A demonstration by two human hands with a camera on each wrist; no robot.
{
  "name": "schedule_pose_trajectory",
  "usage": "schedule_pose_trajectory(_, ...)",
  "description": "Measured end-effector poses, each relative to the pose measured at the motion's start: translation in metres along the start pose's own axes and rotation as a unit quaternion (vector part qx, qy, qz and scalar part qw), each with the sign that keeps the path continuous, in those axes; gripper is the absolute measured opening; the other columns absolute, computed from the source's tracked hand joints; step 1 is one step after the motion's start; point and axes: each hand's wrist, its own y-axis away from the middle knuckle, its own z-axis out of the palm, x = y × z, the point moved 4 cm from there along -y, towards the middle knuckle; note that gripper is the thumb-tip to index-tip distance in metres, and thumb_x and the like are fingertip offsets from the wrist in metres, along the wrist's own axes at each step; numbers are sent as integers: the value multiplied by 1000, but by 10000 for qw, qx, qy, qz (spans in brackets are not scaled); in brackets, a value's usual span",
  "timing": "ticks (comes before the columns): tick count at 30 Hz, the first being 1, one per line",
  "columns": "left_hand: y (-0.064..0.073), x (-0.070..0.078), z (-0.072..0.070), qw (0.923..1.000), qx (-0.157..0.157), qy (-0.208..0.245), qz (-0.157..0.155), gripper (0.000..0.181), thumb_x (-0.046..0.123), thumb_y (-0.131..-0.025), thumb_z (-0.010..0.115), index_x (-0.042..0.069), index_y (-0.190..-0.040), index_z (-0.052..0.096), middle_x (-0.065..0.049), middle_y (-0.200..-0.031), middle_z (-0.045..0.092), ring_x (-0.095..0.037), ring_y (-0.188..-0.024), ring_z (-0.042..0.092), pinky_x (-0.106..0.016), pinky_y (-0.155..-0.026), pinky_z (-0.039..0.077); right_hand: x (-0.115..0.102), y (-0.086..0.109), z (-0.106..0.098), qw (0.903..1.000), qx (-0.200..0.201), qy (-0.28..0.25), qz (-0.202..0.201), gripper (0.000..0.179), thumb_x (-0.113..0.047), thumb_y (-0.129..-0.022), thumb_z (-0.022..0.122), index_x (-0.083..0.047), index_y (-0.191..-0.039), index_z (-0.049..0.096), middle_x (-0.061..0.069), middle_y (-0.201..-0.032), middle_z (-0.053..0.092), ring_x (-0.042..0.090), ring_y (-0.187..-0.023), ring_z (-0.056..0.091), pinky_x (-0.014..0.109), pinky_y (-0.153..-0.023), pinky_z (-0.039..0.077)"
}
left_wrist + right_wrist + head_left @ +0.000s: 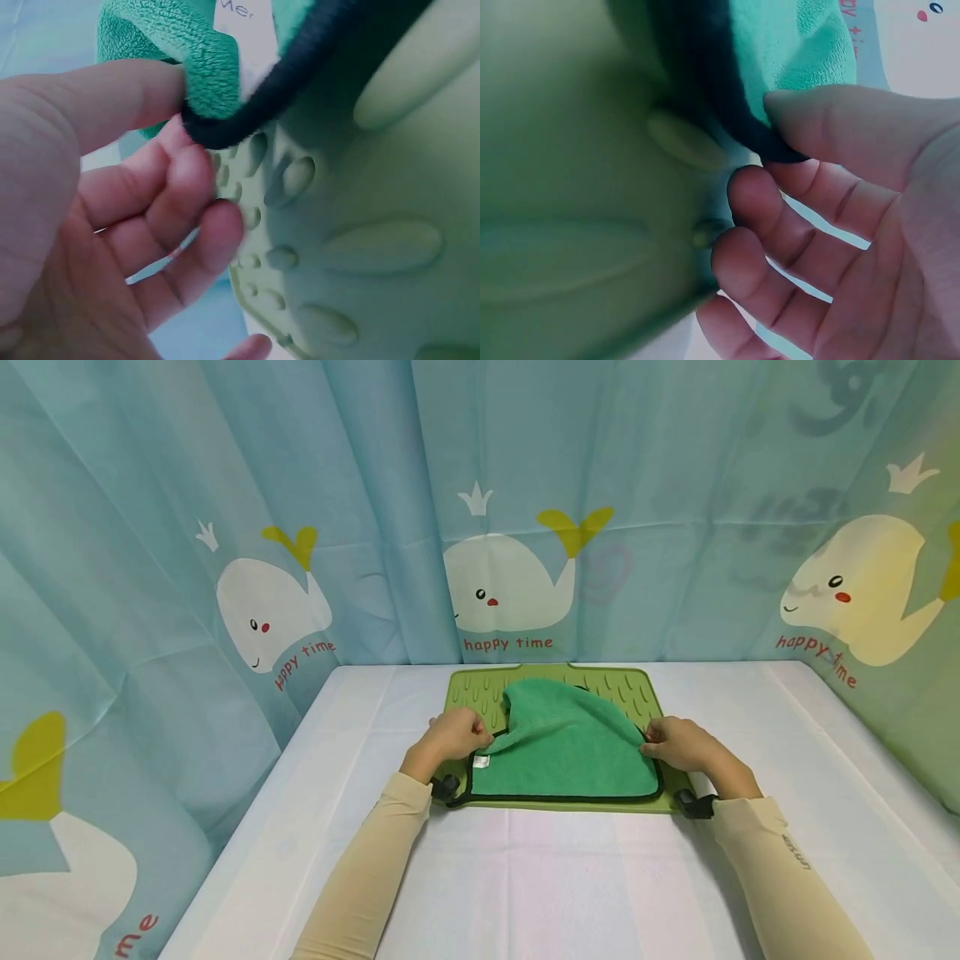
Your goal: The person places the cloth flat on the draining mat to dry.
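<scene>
A green towel point(566, 764) with black edging is spread over a lighter green ridged mat point(483, 689), its far part raised in a rumpled fold. My left hand point(453, 733) pinches the towel's left edge near a small white label point(481, 762). In the left wrist view, thumb and forefinger grip a black-bound corner point(217, 131). On the other side, my right hand point(678, 743) pinches the right edge between thumb and forefinger, with the remaining fingers curled loosely below, as the right wrist view shows. Raised bumps on the mat appear beneath both hands.
The mat lies on a white-covered table point(517, 877), near its far edge. Blue curtains point(375, 485) printed with whales hang behind and along both sides. Black wrist straps point(697, 804) show at both wrists, with beige sleeves point(367, 868) behind them.
</scene>
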Motion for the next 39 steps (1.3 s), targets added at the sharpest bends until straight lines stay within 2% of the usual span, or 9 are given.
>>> schedule_pose_trajectory(3, 1, -1, -5, 9997, 221, -59, 80, 40, 26, -99, 68, 20, -62, 55, 9, -57, 50, -12, -56, 47, -69, -106, 41, 1, 1, -3, 9999, 27, -106, -40, 21, -19, -98, 65, -6, -85, 55, 1, -73, 48, 17, -67, 44, 33, -62, 36)
schedule_pose_trajectory(5, 1, -3, -8, 9992, 388, -94, 94, 32, 24, -97, 68, 19, -67, 63, 8, -62, 58, -12, -58, 50, -54, -91, 51, 3, 2, -5, 9998, 42, -191, -80, 22, -19, -98, 65, -7, -82, 54, 1, -72, 45, 17, -66, 43, 33, -62, 35)
schedule_pose_trajectory(8, 2, -7, -12, 9986, 518, -137, 36, 26, 23, -96, 68, 16, -71, 68, 5, -67, 63, -12, -57, 51, -37, -71, 47, 4, 4, -8, 9993, 16, -333, -142, 25, -19, -98, 65, -8, -80, 51, -1, -71, 41, 16, -65, 40, 32, -61, 34)
schedule_pose_trajectory(10, 2, -10, -15, 9983, 563, -165, -31, 26, 24, -96, 69, 17, -72, 68, 5, -67, 63, -12, -57, 51, -33, -69, 43, 5, 5, -10, 9990, -46, -413, -183, 26, -18, -98, 65, -9, -79, 50, -1, -70, 39, 15, -64, 39, 32, -61, 34)
schedule_pose_trajectory(18, 2, -18, -19, 9974, 673, -253, -67, 30, 23, -93, 69, 19, -64, 62, 8, -61, 57, -13, -61, 50, -49, -88, 45, 10, 8, -9, 9968, -469, -606, -214, 25, -19, -97, 67, -7, -81, 52, -3, -69, 40, 14, -64, 38, 32, -62, 33)
schedule_pose_trajectory(28, 2, -14, -14, 9972, 569, -467, -134, 39, 25, -93, 71, 21, -59, 52, 9, -54, 45, -12, -59, 44, -58, -96, 42, 8, 9, -8, 9952, -628, -735, -160, 23, -19, -97, 66, -7, -81, 55, -3, -70, 43, 13, -65, 41, 30, -63, 35)
schedule_pose_trajectory(31, 1, -11, -12, 9969, 600, -481, -183, 28, 27, -95, 71, 20, -68, 65, 8, -60, 58, -14, -62, 52, -60, -99, 43, 8, 8, -8, 9951, -553, -819, -87, 23, -21, -98, 66, -5, -84, 58, -2, -73, 47, 13, -66, 42, 29, -61, 35)
schedule_pose_trajectory(34, -1, -8, -9, 9968, 611, -453, -229, 16, 29, -97, 70, 19, -87, 77, 5, -80, 72, -17, -75, 62, -63, -102, 42, 7, 6, -8, 9954, -411, -870, 29, 23, -23, -100, 64, -1, -92, 62, 1, -78, 54, 14, -70, 46, 30, -63, 38)
schedule_pose_trajectory(39, -3, -3, -4, 9964, 539, -612, -222, 18, 28, -100, 66, 17, -106, 80, 1, -101, 76, -20, -90, 67, -61, -101, 43, 6, 1, -8, 9978, -41, -633, 172, 29, -23, -103, 58, 5, -105, 65, 11, -88, 65, 19, -78, 56, 34, -67, 44)
